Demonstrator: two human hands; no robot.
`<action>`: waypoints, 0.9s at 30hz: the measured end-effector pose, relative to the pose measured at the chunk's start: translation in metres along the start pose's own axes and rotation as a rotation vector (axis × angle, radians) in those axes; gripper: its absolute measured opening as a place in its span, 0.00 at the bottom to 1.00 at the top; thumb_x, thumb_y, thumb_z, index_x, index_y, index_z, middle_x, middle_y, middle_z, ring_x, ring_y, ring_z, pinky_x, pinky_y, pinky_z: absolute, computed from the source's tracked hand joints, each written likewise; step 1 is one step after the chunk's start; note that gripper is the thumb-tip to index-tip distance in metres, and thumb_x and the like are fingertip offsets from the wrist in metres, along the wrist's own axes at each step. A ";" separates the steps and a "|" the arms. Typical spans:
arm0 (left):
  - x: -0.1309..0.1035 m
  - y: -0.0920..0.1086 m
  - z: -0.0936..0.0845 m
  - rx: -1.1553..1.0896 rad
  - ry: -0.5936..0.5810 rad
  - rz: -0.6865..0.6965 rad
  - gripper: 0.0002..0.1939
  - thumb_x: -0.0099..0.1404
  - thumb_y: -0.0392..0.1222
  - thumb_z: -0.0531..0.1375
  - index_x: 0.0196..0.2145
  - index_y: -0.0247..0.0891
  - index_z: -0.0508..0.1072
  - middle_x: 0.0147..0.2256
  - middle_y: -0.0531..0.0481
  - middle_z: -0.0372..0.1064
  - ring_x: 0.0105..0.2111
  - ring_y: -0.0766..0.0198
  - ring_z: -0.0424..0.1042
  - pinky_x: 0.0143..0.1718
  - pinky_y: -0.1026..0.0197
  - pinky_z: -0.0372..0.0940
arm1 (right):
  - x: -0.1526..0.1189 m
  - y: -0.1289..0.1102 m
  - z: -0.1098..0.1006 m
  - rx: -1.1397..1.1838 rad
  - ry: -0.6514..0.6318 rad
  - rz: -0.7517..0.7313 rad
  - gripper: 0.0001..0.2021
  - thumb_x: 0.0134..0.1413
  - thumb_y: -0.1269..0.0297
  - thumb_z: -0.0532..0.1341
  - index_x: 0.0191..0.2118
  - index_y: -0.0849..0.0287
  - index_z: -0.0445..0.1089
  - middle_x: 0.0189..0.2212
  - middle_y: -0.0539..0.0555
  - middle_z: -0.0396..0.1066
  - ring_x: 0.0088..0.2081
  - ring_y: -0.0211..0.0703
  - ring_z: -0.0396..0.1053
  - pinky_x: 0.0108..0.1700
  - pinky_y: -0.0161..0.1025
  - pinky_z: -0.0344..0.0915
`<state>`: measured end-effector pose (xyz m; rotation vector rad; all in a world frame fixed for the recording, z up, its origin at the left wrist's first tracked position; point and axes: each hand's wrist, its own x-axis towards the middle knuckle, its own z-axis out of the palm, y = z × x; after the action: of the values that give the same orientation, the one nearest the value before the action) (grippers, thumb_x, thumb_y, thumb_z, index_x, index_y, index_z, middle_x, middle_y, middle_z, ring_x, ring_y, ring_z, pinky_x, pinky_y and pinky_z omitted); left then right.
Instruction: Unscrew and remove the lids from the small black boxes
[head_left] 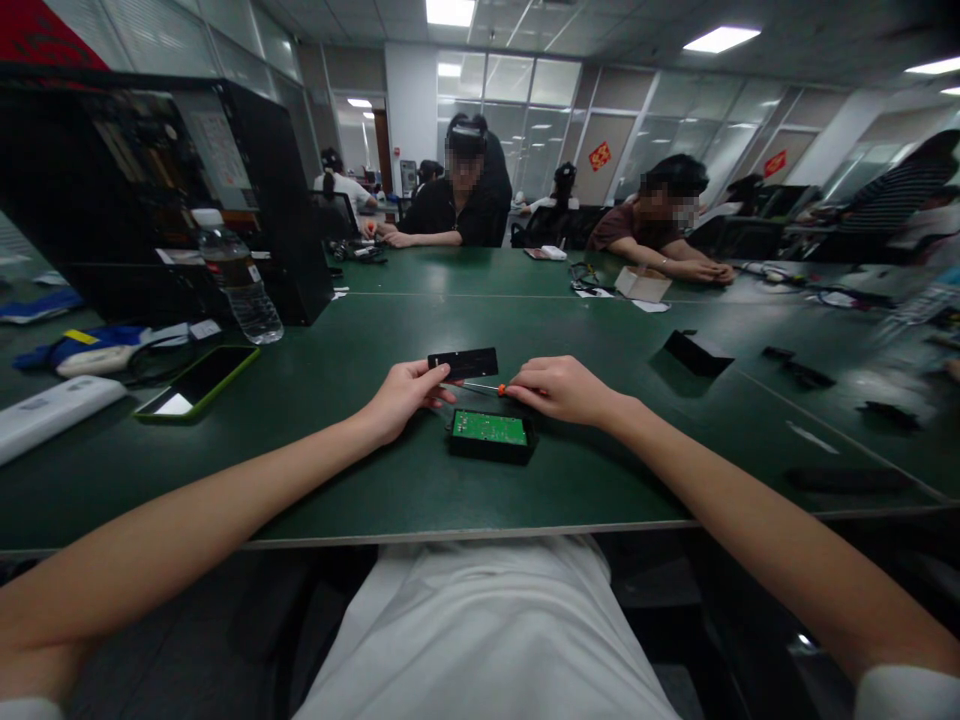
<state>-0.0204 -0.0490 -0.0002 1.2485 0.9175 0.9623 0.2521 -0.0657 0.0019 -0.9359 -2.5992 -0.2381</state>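
A flat black cover plate (472,362) is pinched at its left end by my left hand (405,398), a little above the table. My right hand (556,388) is closed round the handle of a screwdriver (501,390) with an orange collar. Its thin metal shaft points left, towards my left fingers and just under the plate; whether the tip touches anything is hidden. Below both hands, an open black case (491,452) sits on the table with a green circuit board (489,428) inside, facing up.
On the green table (360,490), a phone (199,382), a water bottle (244,285) and a white power strip (56,415) lie or stand left, beside an open computer case (300,220). Black parts (697,352) lie right. Two people sit across, near a small box (643,284).
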 end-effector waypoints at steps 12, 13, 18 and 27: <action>0.000 -0.001 -0.001 0.008 -0.028 0.018 0.06 0.69 0.38 0.64 0.40 0.31 0.78 0.41 0.41 0.81 0.27 0.69 0.76 0.26 0.70 0.65 | 0.002 -0.017 -0.005 0.291 0.031 0.028 0.23 0.69 0.46 0.54 0.53 0.60 0.72 0.41 0.59 0.77 0.39 0.46 0.73 0.42 0.41 0.67; 0.000 -0.001 -0.002 0.009 -0.032 0.025 0.07 0.68 0.39 0.65 0.40 0.31 0.78 0.40 0.42 0.81 0.27 0.69 0.76 0.27 0.69 0.65 | 0.003 -0.026 -0.007 0.322 0.021 0.034 0.26 0.67 0.44 0.57 0.58 0.60 0.69 0.45 0.60 0.76 0.42 0.47 0.74 0.44 0.42 0.68; 0.000 -0.002 -0.003 0.019 -0.046 0.052 0.13 0.62 0.45 0.70 0.37 0.32 0.78 0.39 0.42 0.81 0.28 0.67 0.76 0.28 0.67 0.64 | 0.006 -0.077 -0.014 0.200 -0.098 0.073 0.26 0.66 0.49 0.60 0.63 0.56 0.64 0.52 0.62 0.74 0.50 0.53 0.74 0.51 0.48 0.69; -0.005 0.002 -0.001 0.086 -0.052 0.060 0.15 0.59 0.48 0.70 0.34 0.33 0.75 0.26 0.50 0.75 0.27 0.66 0.74 0.29 0.66 0.63 | -0.042 -0.075 -0.045 0.048 -0.009 0.283 0.23 0.65 0.53 0.61 0.61 0.53 0.67 0.54 0.60 0.75 0.51 0.55 0.75 0.51 0.49 0.72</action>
<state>-0.0232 -0.0528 0.0021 1.3744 0.8922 0.9413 0.2461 -0.1596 0.0238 -1.2715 -2.4306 -0.0951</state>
